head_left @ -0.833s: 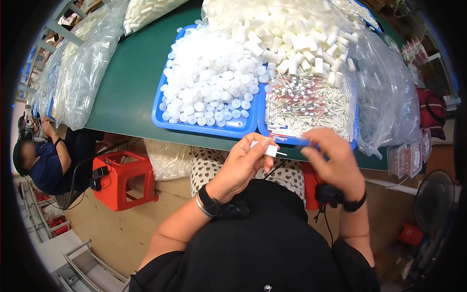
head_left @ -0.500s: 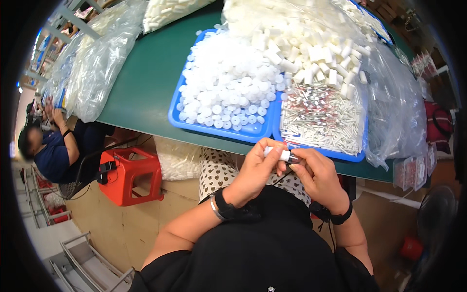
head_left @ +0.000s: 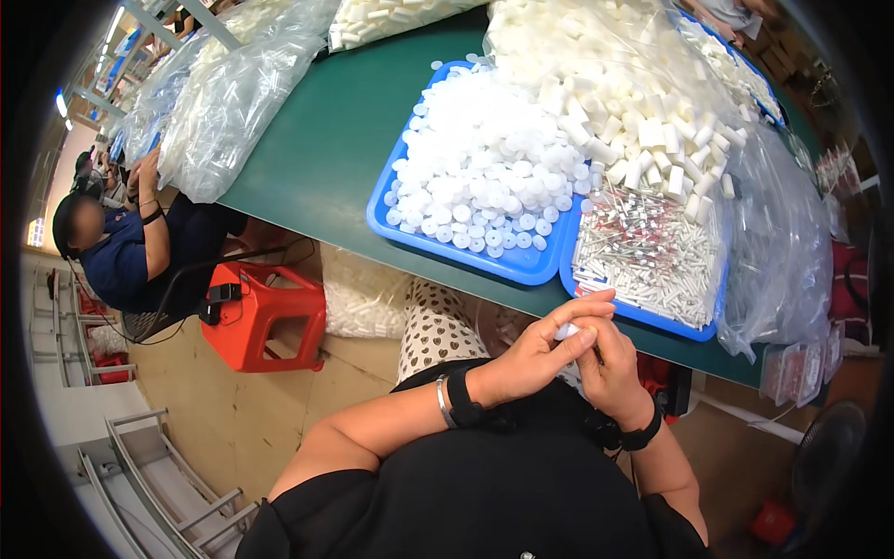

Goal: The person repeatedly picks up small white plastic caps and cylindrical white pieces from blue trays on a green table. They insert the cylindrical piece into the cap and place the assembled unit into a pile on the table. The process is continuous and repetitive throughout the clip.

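Note:
Just off the table's near edge, my left hand (head_left: pixel 533 359) and my right hand (head_left: pixel 612 369) meet. A small white cylinder (head_left: pixel 565 331) shows between the thumb and forefinger of my left hand, which is closed on it. My right hand's fingers are curled against the left fingertips and hide the cylinder's other end; what they grip is hidden. Beyond my hands lies a blue tray of translucent white discs (head_left: pixel 484 228). To its right, another blue tray bears thin white sticks with red and metallic bits (head_left: pixel 643 247) and short cream foam-like cylinders (head_left: pixel 656 140).
The green table (head_left: pixel 307 158) carries clear plastic bags (head_left: pixel 242 112) at left and more plastic (head_left: pixel 778 242) at right. A red stool (head_left: pixel 270 312) stands on the floor at left. Further left sits another person (head_left: pixel 126 238). A fan (head_left: pixel 829 447) stands at lower right.
My hands have come closer together, and the right fingers now cover the dark end that showed on the white piece. The whole view has shifted, so the trays appear further right.

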The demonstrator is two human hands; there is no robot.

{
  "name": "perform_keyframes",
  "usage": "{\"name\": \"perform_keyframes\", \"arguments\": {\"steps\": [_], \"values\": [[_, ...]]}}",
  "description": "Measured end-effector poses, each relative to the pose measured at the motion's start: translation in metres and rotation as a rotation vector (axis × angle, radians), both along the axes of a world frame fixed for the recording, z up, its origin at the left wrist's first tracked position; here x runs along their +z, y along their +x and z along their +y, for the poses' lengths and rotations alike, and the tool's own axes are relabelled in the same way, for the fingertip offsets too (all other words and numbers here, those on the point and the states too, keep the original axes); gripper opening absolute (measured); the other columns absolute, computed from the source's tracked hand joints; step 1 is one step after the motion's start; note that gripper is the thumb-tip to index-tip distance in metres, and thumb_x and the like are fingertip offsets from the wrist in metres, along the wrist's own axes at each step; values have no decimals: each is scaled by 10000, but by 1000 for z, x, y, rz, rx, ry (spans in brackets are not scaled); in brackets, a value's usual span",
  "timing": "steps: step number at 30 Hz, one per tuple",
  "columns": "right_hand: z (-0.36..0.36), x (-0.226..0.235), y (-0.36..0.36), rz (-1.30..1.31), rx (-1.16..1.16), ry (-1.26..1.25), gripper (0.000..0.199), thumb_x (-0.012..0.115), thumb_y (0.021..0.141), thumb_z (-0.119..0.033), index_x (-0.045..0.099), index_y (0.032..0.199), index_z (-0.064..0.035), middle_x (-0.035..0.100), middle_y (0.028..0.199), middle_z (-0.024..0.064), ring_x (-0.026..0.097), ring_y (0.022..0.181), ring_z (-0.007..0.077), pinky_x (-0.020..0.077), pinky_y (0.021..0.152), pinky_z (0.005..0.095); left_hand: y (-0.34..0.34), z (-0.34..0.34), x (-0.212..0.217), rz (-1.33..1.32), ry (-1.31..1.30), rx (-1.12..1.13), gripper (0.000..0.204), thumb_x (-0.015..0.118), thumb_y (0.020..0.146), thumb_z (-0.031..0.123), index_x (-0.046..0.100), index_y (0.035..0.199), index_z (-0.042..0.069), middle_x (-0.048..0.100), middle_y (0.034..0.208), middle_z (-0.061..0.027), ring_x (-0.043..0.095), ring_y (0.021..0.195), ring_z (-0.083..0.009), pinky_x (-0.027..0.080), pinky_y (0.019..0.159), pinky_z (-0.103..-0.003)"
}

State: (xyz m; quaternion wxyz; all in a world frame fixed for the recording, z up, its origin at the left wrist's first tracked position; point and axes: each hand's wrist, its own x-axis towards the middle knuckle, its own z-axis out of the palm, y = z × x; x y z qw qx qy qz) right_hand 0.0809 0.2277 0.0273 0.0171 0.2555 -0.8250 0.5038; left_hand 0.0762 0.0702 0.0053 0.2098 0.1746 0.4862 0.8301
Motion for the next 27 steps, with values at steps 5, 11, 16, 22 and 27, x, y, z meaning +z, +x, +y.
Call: {"name": "perform_keyframes", "arguments": {"steps": [5,11,16,22,27], "values": [[-15,4,-8,158,-127,110,254,625,898,-52,524,1126,-3,611,940,191,625,802,354,498,639,407,-10,2,1,-415,225,1,499,322,1063,322,359,1453,13,371,1502,-118,414,1342,-219,343,1118,-384],[-2,-1,-16,356,-102,272,285,685,832,-79,566,1080,-2,617,906,158,626,763,334,501,629,398,-13,-6,1,-598,391,-114,535,342,1039,287,285,1502,25,382,1491,-114,419,1331,-212,321,1128,-388],[-12,2,-17,359,-56,299,286,704,761,-43,585,1017,6,617,859,133,618,668,306,490,574,379,-7,-7,1,-708,580,-115,420,431,1016,261,411,1403,98,360,1513,-78,417,1344,-239,351,1123,-409],[-32,-16,-5,296,-215,332,276,691,814,-77,561,1046,-1,595,852,133,621,641,306,481,513,384,-3,-2,-8,-762,646,-17,369,406,1043,335,441,1367,160,352,1521,-90,357,1393,-285,351,1133,-455],[-39,-19,-5,169,-264,180,248,634,893,-102,530,1092,3,589,868,156,625,696,374,506,554,434,-9,-8,-6,-739,547,8,518,359,1040,435,334,1461,134,362,1511,-98,362,1385,-297,340,1139,-448]]}}
